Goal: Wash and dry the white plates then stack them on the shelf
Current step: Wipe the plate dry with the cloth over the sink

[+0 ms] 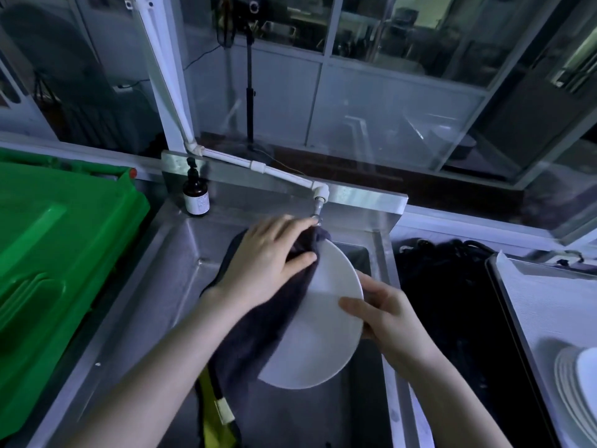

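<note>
Over the steel sink (181, 279) I hold a white plate (319, 344), tilted up on edge. My right hand (381, 315) grips its right rim, thumb on the face and fingers behind. My left hand (271, 263) presses a dark cloth (255, 337) against the plate's upper left part, with the thumb pinching the cloth. The cloth hangs down over the plate's left side and hides that part. At the right edge, several white plates (575, 383) stand stacked on a tray.
A tap (318, 211) on a white pipe ends just above my left fingers. A brown pump bottle (195, 195) stands at the sink's back left. A green plastic crate (48, 253) fills the left. A yellow-green item (216, 415) lies in the basin. Dark cables (442, 286) lie to the right.
</note>
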Motion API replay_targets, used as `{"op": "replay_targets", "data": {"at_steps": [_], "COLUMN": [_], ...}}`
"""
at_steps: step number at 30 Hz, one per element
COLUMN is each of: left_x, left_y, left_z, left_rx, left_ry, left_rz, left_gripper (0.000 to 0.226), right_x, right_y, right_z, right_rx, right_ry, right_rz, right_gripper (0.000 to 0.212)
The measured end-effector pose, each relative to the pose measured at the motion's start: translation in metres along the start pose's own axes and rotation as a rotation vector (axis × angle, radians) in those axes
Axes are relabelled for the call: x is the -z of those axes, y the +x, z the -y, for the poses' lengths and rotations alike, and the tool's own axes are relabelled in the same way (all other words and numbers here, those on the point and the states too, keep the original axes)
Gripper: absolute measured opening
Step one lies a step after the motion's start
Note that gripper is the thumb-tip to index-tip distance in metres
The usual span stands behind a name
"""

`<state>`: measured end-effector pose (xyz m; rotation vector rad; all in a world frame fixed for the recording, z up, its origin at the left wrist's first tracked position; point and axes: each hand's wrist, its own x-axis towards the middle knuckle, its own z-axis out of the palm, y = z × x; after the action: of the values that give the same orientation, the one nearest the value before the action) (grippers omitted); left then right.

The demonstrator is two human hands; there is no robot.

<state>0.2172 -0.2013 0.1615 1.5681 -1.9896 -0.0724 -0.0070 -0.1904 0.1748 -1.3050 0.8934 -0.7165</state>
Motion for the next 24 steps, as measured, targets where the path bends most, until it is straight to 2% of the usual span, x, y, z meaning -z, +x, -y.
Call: {"op": "replay_targets", "data": {"at_steps": [3,6,9,14,17,20,22,24], "left_x": [0.006,0.0,0.0,0.016,0.019,0.019,0.017,0.013], "left_y": [0.0,-0.011,-0.012,0.003,0.007,0.008,0.001,-0.01], "left_z": [0.012,0.013,0.013,0.005,0.001,0.0,0.001,0.001], "left_rx": [0.214,0.309,0.244,-0.056,-0.068,0.072,0.198,0.361], "left_ry": [-0.265,-0.356,-0.346,-0.251,-0.312,-0.486,-0.571,-0.605], "left_rz": [0.067,0.002,-0.051,0.059,0.09,0.097,0.015,-0.089], "left_gripper": [0.04,0.035,0.033,0.034,0.032,0.025,0.02,0.02], "right_x": [0.002,0.002,-0.003,-0.019,-0.024,-0.012,0.002,0.01], "right_y": [0.006,0.013,0.017,0.025,0.028,0.022,0.013,0.003], "right_z": [0.014,0.021,0.016,0.014,0.023,0.028,0.026,0.029], "right_rx": [0.059,0.071,0.103,0.232,0.341,0.369,0.309,0.295], "right_ry": [-0.209,-0.396,-0.629,-0.799,-0.865,-0.869,-0.709,-0.479], "right_rz": [0.001,-0.061,-0.128,-0.148,-0.164,-0.249,-0.321,-0.427], "right_gripper": [0.039,0.031,0.024,0.044,0.042,0.011,0.021,0.021]}}
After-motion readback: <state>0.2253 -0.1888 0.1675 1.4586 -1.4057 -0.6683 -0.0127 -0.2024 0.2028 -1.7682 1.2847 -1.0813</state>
